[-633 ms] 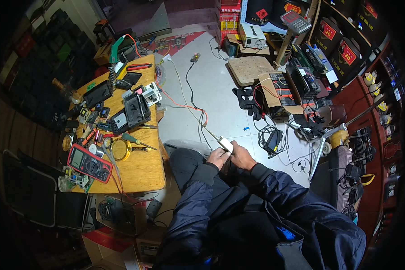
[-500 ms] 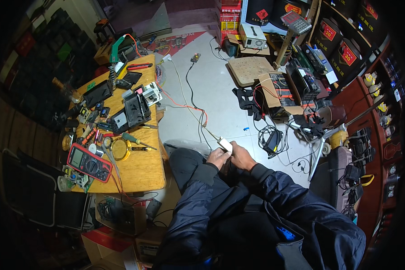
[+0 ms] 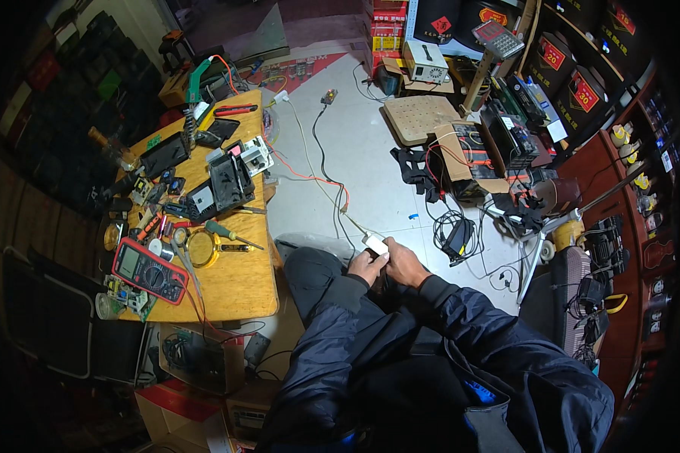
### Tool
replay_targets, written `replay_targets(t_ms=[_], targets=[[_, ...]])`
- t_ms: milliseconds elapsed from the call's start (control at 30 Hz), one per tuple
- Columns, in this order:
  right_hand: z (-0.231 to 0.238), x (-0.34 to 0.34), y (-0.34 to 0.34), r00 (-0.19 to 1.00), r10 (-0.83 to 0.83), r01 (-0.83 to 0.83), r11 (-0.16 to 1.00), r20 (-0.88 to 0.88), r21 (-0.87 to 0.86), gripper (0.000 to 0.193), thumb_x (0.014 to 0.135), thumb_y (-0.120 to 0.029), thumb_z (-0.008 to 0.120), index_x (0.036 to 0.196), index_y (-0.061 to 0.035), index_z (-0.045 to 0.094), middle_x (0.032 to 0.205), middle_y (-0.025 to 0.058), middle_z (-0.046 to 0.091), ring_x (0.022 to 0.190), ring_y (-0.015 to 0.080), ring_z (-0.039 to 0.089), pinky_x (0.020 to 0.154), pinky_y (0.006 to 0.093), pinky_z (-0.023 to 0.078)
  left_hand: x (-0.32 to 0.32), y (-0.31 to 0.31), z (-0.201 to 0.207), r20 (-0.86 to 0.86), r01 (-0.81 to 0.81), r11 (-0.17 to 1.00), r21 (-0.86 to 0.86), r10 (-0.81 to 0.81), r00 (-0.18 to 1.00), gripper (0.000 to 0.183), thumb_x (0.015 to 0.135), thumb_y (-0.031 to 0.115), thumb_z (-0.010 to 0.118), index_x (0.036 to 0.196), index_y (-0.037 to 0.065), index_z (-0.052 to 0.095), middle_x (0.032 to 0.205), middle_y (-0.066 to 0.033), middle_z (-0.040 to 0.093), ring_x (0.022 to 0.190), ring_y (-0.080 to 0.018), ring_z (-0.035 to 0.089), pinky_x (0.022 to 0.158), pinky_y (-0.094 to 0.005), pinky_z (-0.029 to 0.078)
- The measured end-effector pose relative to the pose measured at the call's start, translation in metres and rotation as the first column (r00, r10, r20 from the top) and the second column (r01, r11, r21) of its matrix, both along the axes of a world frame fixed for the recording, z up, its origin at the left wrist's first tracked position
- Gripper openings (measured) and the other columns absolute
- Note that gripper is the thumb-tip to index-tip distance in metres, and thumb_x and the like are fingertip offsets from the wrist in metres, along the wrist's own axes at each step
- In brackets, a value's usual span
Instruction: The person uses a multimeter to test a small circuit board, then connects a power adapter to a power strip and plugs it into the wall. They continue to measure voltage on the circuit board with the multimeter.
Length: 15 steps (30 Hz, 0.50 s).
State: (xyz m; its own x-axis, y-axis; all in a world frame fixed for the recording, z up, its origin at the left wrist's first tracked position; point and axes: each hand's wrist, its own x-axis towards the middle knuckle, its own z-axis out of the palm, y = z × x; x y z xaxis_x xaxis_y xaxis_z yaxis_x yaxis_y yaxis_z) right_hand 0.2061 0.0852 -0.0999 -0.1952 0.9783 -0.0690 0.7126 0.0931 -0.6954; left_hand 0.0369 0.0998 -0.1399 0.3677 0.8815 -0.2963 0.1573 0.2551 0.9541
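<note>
My left hand [image 3: 363, 266] and my right hand [image 3: 405, 263] meet in front of my lap. Both are closed around a small white block [image 3: 375, 242] on a pale cord, which looks like an extension socket. The right fingers wrap its near side, and the left fingers press beside it. A black cable [image 3: 341, 228] runs across the floor toward my left hand; whether the fingers grip its end is hidden. An orange cord [image 3: 307, 177] lies alongside, meeting the other cords a little beyond the block.
At left, a wooden table [image 3: 243, 296] carries a red multimeter [image 3: 150, 270], a screwdriver [image 3: 233, 234] and circuit parts. On the floor at right are a coiled black cable [image 3: 456, 237] and an open cardboard box [image 3: 450, 155]. A small device [image 3: 329, 96] lies ahead.
The white block has shifted slightly left and tilted a little in my hands. Both hands keep their hold, and the surroundings look the same.
</note>
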Motion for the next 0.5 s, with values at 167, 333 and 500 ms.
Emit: replay_targets(t_ms=[167,333,500], targets=[[-0.004,-0.002,0.000,1.000,-0.007,0.007,1.000,0.030,-0.014,0.034,0.092,-0.012,0.062,0.120,0.0028,0.049,0.096,0.0343,0.068,0.095,0.0527,0.066,0.082,0.0560,0.052,0.001,-0.005,0.000,-0.231,-0.005,0.975,0.223,0.058,0.971,0.053,0.099,0.045,0.066,0.112,-0.007,0.066,0.097,-0.0207,0.072,0.088,-0.0304,0.068,0.079,-0.0406,0.052],[-0.004,-0.003,0.001,0.999,-0.021,0.022,0.999,0.031,-0.033,0.035,0.091,-0.011,0.062,0.120,0.0032,0.049,0.098,0.0339,0.068,0.096,0.0525,0.066,0.084,0.0557,0.052,0.002,-0.006,0.010,-0.380,0.030,0.982,0.187,0.044,0.924,0.062,0.099,0.052,0.062,0.113,-0.009,0.065,0.108,-0.0339,0.068,0.106,-0.0470,0.065,0.089,-0.0491,0.051],[-0.001,-0.003,0.002,0.999,-0.034,0.035,0.999,0.005,-0.025,0.035,0.090,-0.010,0.063,0.120,0.0028,0.050,0.099,0.0328,0.068,0.097,0.0516,0.066,0.085,0.0549,0.052,0.001,-0.005,0.013,-0.346,0.008,0.981,0.195,0.061,0.936,0.061,0.098,0.051,0.063,0.113,-0.008,0.066,0.107,-0.0332,0.068,0.103,-0.0465,0.066,0.087,-0.0487,0.051]])
